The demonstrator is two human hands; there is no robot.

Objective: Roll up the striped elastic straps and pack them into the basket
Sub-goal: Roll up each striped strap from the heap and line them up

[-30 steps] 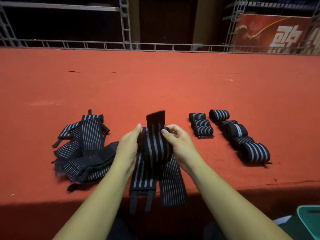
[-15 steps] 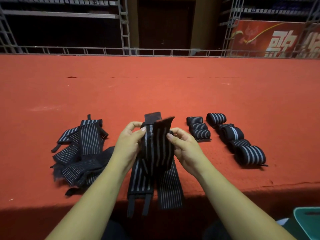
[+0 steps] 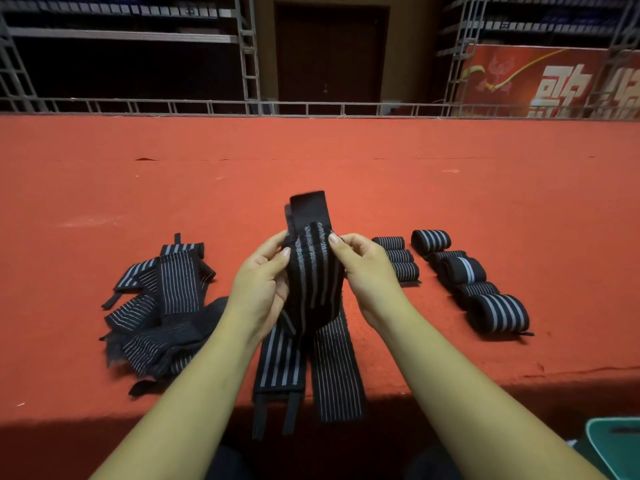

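Left hand [image 3: 263,285] and right hand [image 3: 367,271] pinch the half-rolled strap [image 3: 313,271] by its edges; it looks soft, light and springy, likely unrolling if loosened.

Left forearm [image 3: 180,393] and right forearm [image 3: 467,393] angle in from either side and meet at the half-rolled strap [image 3: 313,271]. The left grip [image 3: 259,289] wraps round the strap's left side, thumb tip pressed on its front. The right grip [image 3: 367,278] pinches the strap's upper right edge, thumb on the front, other fingers curled behind it. Wrists are bare, palms pretty much facing each other.
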